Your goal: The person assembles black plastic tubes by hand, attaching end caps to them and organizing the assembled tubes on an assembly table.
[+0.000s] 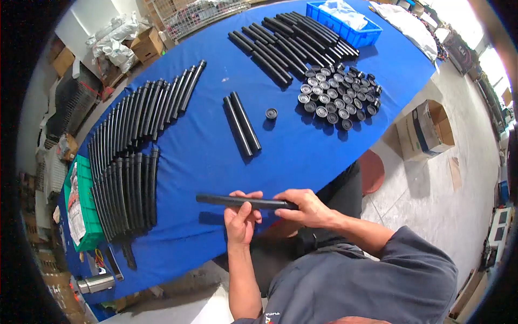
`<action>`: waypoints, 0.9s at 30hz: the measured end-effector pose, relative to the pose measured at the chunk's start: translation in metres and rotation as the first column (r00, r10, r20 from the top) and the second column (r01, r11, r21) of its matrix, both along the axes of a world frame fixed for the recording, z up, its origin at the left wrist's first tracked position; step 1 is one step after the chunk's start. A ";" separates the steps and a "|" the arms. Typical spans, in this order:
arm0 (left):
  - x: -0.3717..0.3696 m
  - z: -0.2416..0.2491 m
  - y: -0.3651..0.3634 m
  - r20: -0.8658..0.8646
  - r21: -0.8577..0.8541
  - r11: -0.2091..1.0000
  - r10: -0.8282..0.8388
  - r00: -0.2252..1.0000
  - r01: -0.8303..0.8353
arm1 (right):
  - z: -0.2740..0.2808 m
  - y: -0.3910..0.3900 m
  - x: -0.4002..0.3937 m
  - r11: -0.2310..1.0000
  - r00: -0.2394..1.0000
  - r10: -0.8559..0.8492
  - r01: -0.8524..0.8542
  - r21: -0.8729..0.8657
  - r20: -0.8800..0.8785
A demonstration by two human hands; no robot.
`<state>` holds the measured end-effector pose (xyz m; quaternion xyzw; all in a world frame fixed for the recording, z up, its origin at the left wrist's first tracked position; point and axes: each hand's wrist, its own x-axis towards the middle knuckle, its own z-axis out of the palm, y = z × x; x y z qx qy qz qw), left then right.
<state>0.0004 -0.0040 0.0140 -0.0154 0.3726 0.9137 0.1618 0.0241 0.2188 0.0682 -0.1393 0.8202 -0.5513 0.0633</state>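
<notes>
Above the near edge of the table, a black tube (221, 200) lies roughly level across my two hands. My left hand (241, 218) is closed around its middle, thumb on the near side. The fingers of my right hand (305, 208) wrap the tube's right end, so whether a cap sits there is hidden. Beyond my hands, two loose black tubes (242, 125) lie side by side. A single round black cap (271, 114) rests just right of them.
Capped-looking tubes (129, 121) lie in two rows at left, beside a green crate (89, 210). More tubes (286, 46), a pile of caps (337, 94) and a blue basket (359, 35) occupy the far side. A cardboard box (426, 132) stands on the floor at right.
</notes>
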 end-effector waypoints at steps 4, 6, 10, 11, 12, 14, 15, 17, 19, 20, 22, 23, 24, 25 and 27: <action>0.000 -0.001 -0.001 0.066 0.038 0.998 0.039 0.997 -0.042 | -0.013 -0.003 0.009 0.987 0.995 0.030 -0.014 0.159 -0.100; 0.000 -0.001 -0.003 0.057 0.079 0.997 0.021 0.998 -0.025 | -0.011 -0.003 0.005 0.996 0.993 0.042 -0.033 0.088 -0.106; 0.001 0.003 0.001 0.060 0.058 0.998 0.023 0.998 -0.027 | -0.002 0.003 0.000 0.999 0.989 0.034 -0.035 0.006 0.143; -0.001 0.003 0.004 0.068 0.039 0.999 0.034 0.997 -0.037 | -0.005 0.000 0.000 0.998 0.992 0.004 0.003 0.059 -0.122; -0.001 0.003 0.004 0.072 0.053 0.998 0.030 0.997 -0.034 | -0.005 -0.001 0.003 0.985 0.988 0.003 0.024 0.172 -0.157; -0.001 0.003 0.001 0.083 0.070 0.997 0.036 0.996 -0.042 | -0.005 -0.005 0.006 0.974 0.988 0.012 0.023 0.227 -0.154; 0.000 0.003 -0.001 0.090 0.077 0.997 0.019 0.996 -0.026 | -0.002 -0.003 0.004 0.989 0.996 0.024 -0.010 0.150 -0.091; 0.002 0.001 -0.004 0.077 0.094 0.996 0.003 0.997 -0.010 | 0.013 0.002 0.000 0.997 0.960 0.080 -0.074 -0.032 0.269; 0.003 0.006 -0.002 0.103 0.081 0.997 0.000 0.995 -0.008 | 0.008 0.003 0.000 0.998 0.940 0.033 -0.014 -0.059 0.340; 0.001 0.003 0.001 0.095 0.041 0.999 0.007 0.995 -0.011 | 0.001 0.002 0.001 0.999 0.995 -0.006 0.003 0.038 0.100; -0.002 0.002 0.000 0.115 0.067 0.998 0.003 0.993 -0.010 | 0.000 -0.002 0.002 0.985 0.986 0.013 0.015 0.169 -0.165; -0.001 -0.001 -0.001 0.106 0.078 0.997 0.005 0.994 -0.013 | -0.003 -0.005 0.005 0.982 0.980 0.008 0.030 0.189 -0.197; -0.001 -0.004 -0.002 0.096 0.092 0.996 0.004 0.995 -0.013 | -0.004 -0.007 0.006 0.977 0.973 0.001 0.048 0.209 -0.230; -0.001 -0.006 -0.003 0.086 0.105 0.994 0.001 0.996 -0.010 | -0.002 -0.004 0.005 0.989 0.987 0.011 0.012 0.144 -0.158; 0.001 -0.005 -0.005 0.076 0.109 0.994 -0.019 0.997 0.010 | 0.008 0.000 0.001 0.998 0.945 0.039 -0.023 -0.052 0.325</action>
